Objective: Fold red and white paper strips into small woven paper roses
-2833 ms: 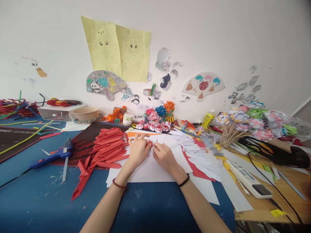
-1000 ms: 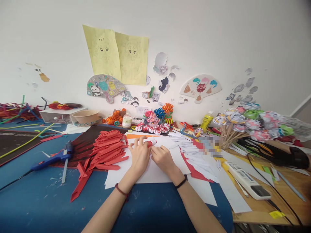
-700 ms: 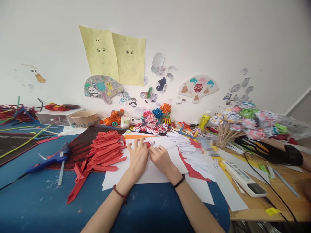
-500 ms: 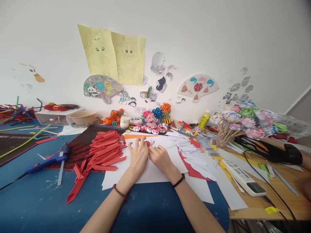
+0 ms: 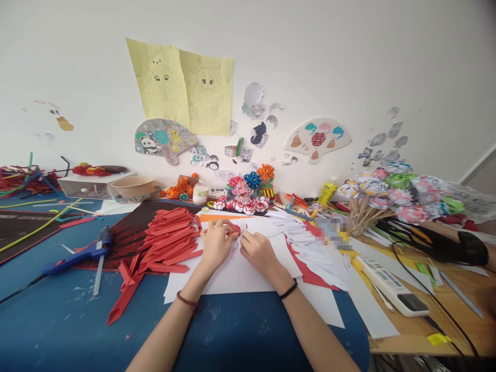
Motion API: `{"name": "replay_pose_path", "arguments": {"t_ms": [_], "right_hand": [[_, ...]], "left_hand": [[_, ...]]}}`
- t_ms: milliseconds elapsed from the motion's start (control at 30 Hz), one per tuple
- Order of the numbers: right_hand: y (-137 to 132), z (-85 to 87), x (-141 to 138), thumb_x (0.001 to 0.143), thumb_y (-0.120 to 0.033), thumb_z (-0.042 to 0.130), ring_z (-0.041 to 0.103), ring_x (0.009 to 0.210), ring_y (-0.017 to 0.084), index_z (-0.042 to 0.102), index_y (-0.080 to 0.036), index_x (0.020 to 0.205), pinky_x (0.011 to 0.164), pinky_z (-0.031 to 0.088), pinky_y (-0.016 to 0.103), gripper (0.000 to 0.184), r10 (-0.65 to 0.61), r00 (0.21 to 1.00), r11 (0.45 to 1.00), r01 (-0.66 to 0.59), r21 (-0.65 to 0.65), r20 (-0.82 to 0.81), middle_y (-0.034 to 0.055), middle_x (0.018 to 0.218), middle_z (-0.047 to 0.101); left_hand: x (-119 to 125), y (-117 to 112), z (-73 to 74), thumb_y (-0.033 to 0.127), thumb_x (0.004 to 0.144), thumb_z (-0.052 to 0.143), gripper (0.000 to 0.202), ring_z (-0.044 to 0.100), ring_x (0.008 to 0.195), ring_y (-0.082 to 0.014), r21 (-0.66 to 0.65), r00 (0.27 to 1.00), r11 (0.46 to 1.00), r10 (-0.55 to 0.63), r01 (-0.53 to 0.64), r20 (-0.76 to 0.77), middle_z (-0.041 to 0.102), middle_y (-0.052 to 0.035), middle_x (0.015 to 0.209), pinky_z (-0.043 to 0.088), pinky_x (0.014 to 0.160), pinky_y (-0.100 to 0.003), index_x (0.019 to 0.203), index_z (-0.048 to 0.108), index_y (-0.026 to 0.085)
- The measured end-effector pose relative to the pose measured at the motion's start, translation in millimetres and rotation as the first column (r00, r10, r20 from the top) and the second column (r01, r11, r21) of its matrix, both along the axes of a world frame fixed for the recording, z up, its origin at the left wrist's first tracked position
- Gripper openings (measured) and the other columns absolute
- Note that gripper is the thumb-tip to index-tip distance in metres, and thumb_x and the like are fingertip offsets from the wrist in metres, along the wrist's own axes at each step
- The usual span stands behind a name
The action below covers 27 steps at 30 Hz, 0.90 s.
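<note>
My left hand point(image 5: 215, 243) and my right hand point(image 5: 259, 251) meet over a white sheet of paper point(image 5: 236, 274) on the blue table. Between their fingertips they pinch a small red paper piece point(image 5: 234, 229); most of it is hidden by the fingers. A heap of folded red paper strips point(image 5: 166, 240) lies just left of my left hand. A spread of white paper strips point(image 5: 306, 243) lies to the right of my right hand.
A blue glue gun point(image 5: 79, 254) lies at the left. A bowl point(image 5: 134, 186), small paper flowers point(image 5: 248, 191), a yellow glue bottle point(image 5: 326, 192) and paper roses on sticks point(image 5: 391, 194) line the back. A white remote point(image 5: 393, 285) and black cable point(image 5: 434, 289) lie at the right.
My left fingers have curled in from lying flat on the paper and now pinch the red piece with the right hand. The view shifted slightly.
</note>
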State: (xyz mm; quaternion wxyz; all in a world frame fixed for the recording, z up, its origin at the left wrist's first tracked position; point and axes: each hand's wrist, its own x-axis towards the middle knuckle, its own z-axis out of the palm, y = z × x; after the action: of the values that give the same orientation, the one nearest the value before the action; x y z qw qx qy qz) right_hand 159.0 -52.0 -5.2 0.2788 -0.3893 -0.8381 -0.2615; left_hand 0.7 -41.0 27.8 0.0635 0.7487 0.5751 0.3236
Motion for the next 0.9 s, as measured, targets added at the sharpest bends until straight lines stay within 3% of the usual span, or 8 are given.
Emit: {"name": "replay_pose_path", "arguments": {"t_ms": [133,533,900], "right_hand": [[-1,0.4,2,0.084,-0.008,0.049,0.044,0.059,0.014,0.054,-0.018,0.073,0.058,0.031,0.028,0.016,-0.001,0.997,0.997,-0.005,-0.082,-0.073,0.0022,0.079,0.059],[0,-2.9,0,0.082,-0.010,0.051,0.049,0.062,0.011,0.049,-0.020,0.072,0.057,0.037,0.022,0.015,0.078,0.932,0.953,-0.174,-0.248,-0.354,-0.0008,0.077,0.053],[1,-6.8,1,0.083,-0.010,0.051,0.051,0.064,0.012,0.049,-0.020,0.071,0.059,0.037,0.022,0.016,0.090,0.941,0.941,-0.189,-0.282,-0.327,-0.0003,0.079,0.054]], "left_hand": [[-5,5,-0.8,0.035,0.086,0.055,0.022,0.049,0.111,-0.0285,-0.072,0.996,0.997,-0.004,0.010,0.088,0.065,-0.0026,0.112,0.039,0.086,-0.045,0.075,0.072,0.025],[-7,11,-5.7,0.037,0.086,0.051,0.029,0.052,0.108,-0.0282,-0.138,0.991,0.990,0.003,0.016,0.135,0.067,-0.0033,0.111,0.040,0.088,-0.044,0.072,0.072,0.023],[-4,2,-5.5,0.032,0.083,0.054,0.021,0.049,0.109,-0.0259,-0.056,0.996,0.997,-0.052,0.056,0.069,0.064,-0.0030,0.111,0.036,0.089,-0.043,0.074,0.070,0.023]]}}
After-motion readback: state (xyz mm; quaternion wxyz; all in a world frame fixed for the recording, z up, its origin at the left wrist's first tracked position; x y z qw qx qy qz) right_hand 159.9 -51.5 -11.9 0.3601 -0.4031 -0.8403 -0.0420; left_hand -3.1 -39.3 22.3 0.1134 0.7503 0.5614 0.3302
